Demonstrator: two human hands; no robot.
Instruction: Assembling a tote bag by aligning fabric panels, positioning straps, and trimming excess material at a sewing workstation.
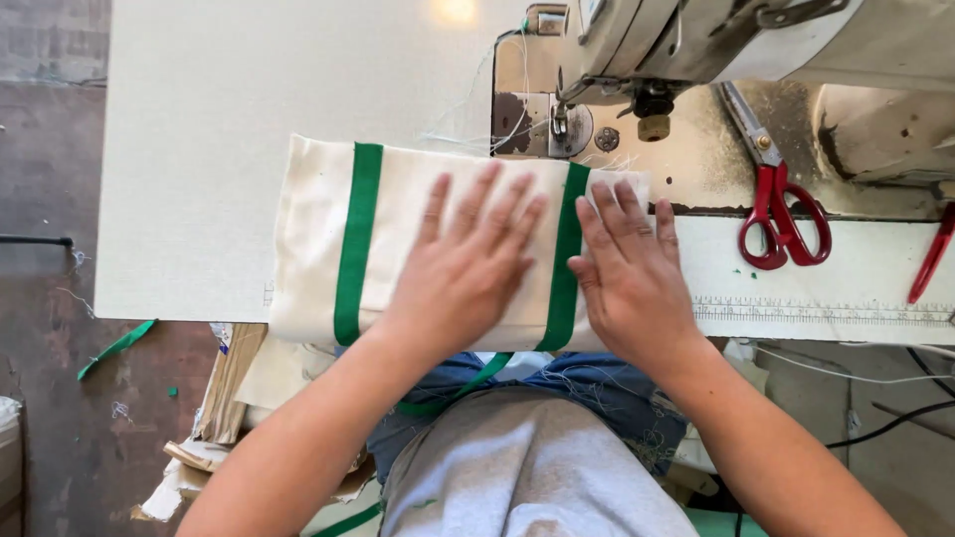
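Nearest to me: my lap, in a grey top (pixel 537 467) over blue cloth (pixel 607 383), with a loose green strap (pixel 468 383) trailing across it from under the table edge.

My left hand (pixel 468 268): flat, palm down, fingers spread wide, gripping nothing. It presses on the cream canvas piece (pixel 308 239) between its two green bands.

My right hand (pixel 632 273): flat too, fingers fairly close together, holding nothing. It lies over the right end of the canvas, just beside the right green band (pixel 569 239), its fingertips near the frayed upper corner.

Canvas piece: a folded cream rectangle lying lengthwise on the pale sewing table (pixel 199 149), its near edge at the table's front edge. The left green band (pixel 356 244) crosses it upright, well apart from the right one.

Along the table's front edge, right of my hands: a printed ruler strip (pixel 816 310).

Beyond that: red-handled scissors (pixel 781 219) on the machine bed, and a second red handle (pixel 935 254) at the far right edge.

Farthest: the sewing machine (pixel 696 40), its needle area (pixel 559 119) just beyond the canvas's upper right edge.

To my left, on the floor: scraps of card and paper (pixel 214 418) and a green offcut (pixel 117 346).
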